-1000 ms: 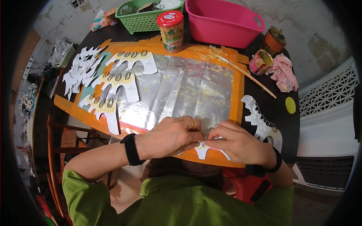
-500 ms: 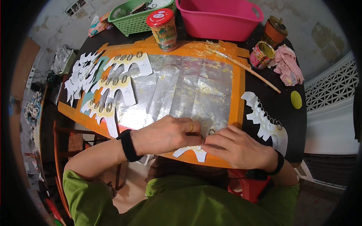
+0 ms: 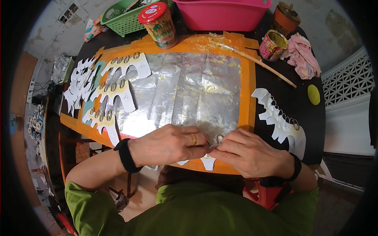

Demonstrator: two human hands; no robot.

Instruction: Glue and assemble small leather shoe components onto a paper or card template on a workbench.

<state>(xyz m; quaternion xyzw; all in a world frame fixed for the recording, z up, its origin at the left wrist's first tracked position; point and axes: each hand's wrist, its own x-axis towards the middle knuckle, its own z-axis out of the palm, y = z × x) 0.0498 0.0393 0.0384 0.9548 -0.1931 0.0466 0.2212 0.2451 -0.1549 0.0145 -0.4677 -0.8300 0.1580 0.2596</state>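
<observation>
My left hand (image 3: 169,143) and my right hand (image 3: 250,151) meet at the near edge of an orange board (image 3: 247,84) covered with a silver foil sheet (image 3: 185,90). Both pinch a white cut-out paper piece (image 3: 207,161), whose pointed tabs stick out below my fingers. A small metal ring (image 3: 219,139) shows just above my right fingers. Most of the piece is hidden under my hands.
White cut-outs with metal rings (image 3: 118,80) lie on the board's left, more (image 3: 78,82) beyond it, another (image 3: 281,120) at the right. At the back stand a jar with a red lid (image 3: 159,23), a green basket (image 3: 126,15), a pink tub (image 3: 224,13), a glue tin (image 3: 272,44), a stick (image 3: 260,65) and a pink rag (image 3: 301,55).
My hands have stayed together on the white piece at the board's near edge. The view has tilted slightly, so the table sits a bit higher in the picture.
</observation>
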